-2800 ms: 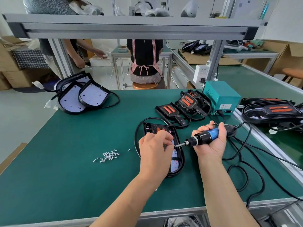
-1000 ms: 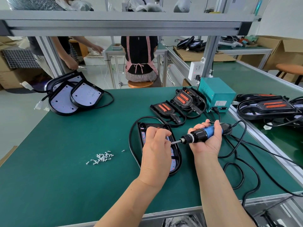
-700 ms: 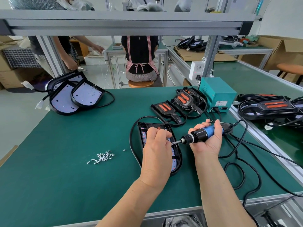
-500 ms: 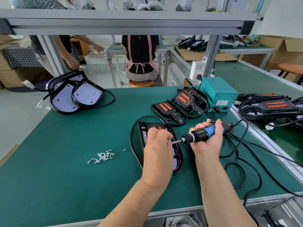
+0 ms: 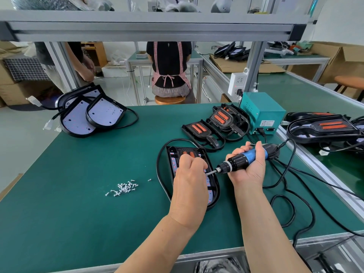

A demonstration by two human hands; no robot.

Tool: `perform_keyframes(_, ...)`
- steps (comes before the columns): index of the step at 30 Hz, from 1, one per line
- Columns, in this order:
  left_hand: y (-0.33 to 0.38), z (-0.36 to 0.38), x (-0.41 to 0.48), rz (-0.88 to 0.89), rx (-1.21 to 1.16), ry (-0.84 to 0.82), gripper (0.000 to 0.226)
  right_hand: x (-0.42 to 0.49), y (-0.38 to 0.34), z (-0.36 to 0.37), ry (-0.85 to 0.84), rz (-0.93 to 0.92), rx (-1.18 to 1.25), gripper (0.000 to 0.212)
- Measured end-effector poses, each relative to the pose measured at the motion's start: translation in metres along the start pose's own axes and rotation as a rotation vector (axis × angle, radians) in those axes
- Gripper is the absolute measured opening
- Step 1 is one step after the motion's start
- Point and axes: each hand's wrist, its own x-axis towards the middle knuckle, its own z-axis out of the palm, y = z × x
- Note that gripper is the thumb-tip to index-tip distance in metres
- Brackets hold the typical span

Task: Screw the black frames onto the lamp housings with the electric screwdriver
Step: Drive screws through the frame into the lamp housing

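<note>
While the right hand (image 5: 248, 170) wraps its fingers and thumb round the blue and black body of the electric screwdriver (image 5: 250, 155), holding it nearly level above the counter (image 5: 78, 213) with its bit (image 5: 211, 172) pointing left, the left hand (image 5: 190, 181) sits curled in a loose fist right at the bit's tip. Whether those fingers pinch a screw or the bit itself is hidden by the back of the hand, so I cannot tell. Under the left hand lies the lamp housing (image 5: 214, 191), flat on the green mat, its rounded end toward the person, with the black frame (image 5: 187, 151) set in it and two orange strips showing at its far end. A black cable (image 5: 160, 174) loops round the housing's left side. Well to the left lies a small heap of screws (image 5: 124, 189), one stray screw (image 5: 149, 180) between the heap and the housing. Beyond the housing lie two more framed housings (image 5: 201, 131), just beside a teal box (image 5: 263, 115). At the far left of the counter lie overlapping housings with pale boards (image 5: 104, 115). The screwdriver's cord (image 5: 285, 196) trails in coils on the right.
</note>
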Motion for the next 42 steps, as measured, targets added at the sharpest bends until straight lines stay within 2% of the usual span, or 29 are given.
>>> perform_keyframes(6,0.001,-0.002,0.005,-0.051,-0.019,-0.048,0.028,-0.001,0.000,0.001,-0.009,-0.011,0.015,0.022)
perform_keyframes(10,-0.002,-0.003,0.009,-0.092,-0.033,-0.142,0.029,-0.002,0.001,0.001,-0.048,-0.045,0.023,0.022)
perform_keyframes(14,-0.003,-0.005,0.012,-0.085,-0.008,-0.211,0.034,-0.002,0.001,0.002,-0.078,-0.060,0.023,0.021)
perform_keyframes(18,-0.007,-0.009,0.013,-0.058,-0.063,-0.232,0.028,-0.002,0.001,0.001,-0.065,-0.051,0.016,0.021)
perform_keyframes(20,-0.009,-0.012,0.013,-0.038,-0.082,-0.214,0.028,-0.002,0.000,0.001,-0.055,-0.048,0.017,0.021)
perform_keyframes(22,-0.014,-0.019,0.017,-0.035,-0.083,-0.083,0.023,-0.003,0.000,0.001,-0.051,-0.047,0.014,0.021)
perform_keyframes(24,-0.025,-0.026,0.024,-0.118,-0.079,0.064,0.019,-0.003,0.000,0.001,-0.049,-0.049,0.008,0.021)
perform_keyframes(25,-0.032,-0.030,0.027,-0.195,-0.079,0.087,0.022,-0.003,0.000,0.001,-0.051,-0.050,0.001,0.021)
perform_keyframes(28,-0.048,-0.033,0.036,-0.481,-0.114,-0.069,0.058,-0.002,0.002,0.001,-0.064,-0.054,-0.027,0.021)
perform_keyframes(30,-0.051,-0.029,0.038,-0.562,-0.138,-0.209,0.079,-0.001,0.003,0.001,-0.068,-0.056,-0.038,0.021)
perform_keyframes(31,-0.053,-0.027,0.039,-0.570,-0.148,-0.251,0.083,-0.001,0.002,0.002,-0.072,-0.059,-0.042,0.021)
perform_keyframes(36,-0.068,-0.025,0.042,-0.638,-0.373,-0.333,0.060,-0.007,-0.005,0.008,-0.085,-0.112,-0.074,0.021)
perform_keyframes(42,-0.072,-0.021,0.041,-0.650,-0.441,-0.320,0.074,-0.026,-0.027,0.041,-0.191,-0.300,-0.287,0.018)
